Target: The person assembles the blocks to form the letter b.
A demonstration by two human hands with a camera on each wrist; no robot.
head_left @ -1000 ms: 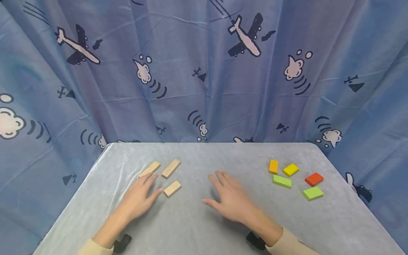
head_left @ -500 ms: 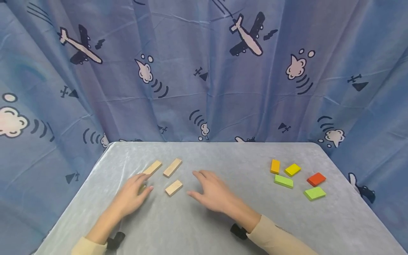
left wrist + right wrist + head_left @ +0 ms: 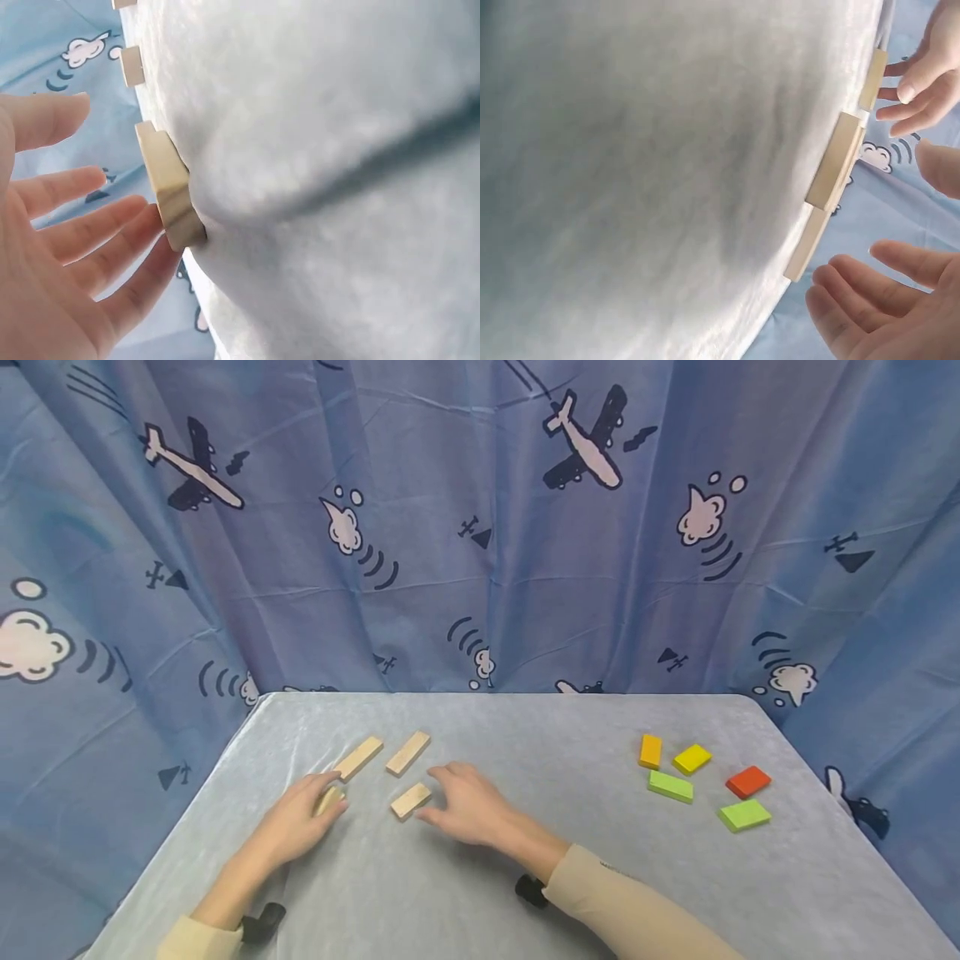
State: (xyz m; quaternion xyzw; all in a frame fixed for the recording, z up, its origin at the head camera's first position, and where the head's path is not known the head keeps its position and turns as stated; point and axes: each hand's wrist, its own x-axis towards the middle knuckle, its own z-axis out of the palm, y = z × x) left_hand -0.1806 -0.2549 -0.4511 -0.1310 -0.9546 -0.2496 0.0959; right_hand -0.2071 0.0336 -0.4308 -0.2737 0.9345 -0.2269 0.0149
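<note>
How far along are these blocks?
Looks done: the five coloured blocks lie on the table's right, apart from the four plain blocks on its left. In hand: no clear grip; the left hand is open at one plain block, the right hand open beside another. Probably left: gathering the plain blocks, which lie loosely spread.

i look out from the head, set well back, facing forward and down over the tabletop (image 3: 540,743) to the curtain (image 3: 420,485). both wrist views sit close and low, tipped sideways, skimming the tabletop towards that curtain. the right one also catches the left grip (image 3: 933,73) and shares wooden blocks (image 3: 834,161) with the head view.
</note>
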